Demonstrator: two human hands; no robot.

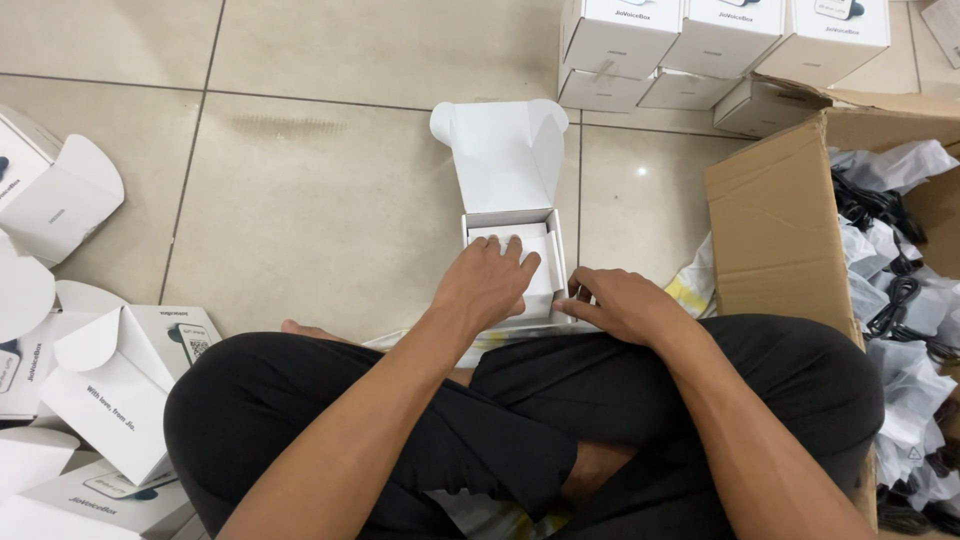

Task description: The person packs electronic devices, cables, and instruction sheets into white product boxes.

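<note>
Left hand [487, 285] fingers lay flat, spread, pressing the insert [535, 262] inside the open white box [508, 170] on the floor. Right hand [620, 305] fingers curled, bracing the box's side. Best: press evenly, keep box steadied.

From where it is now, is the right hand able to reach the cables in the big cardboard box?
Probably yes. The right hand holds nothing and rests beside the open white box; the cardboard box stands open on that same side, its black cables uncovered.
</note>
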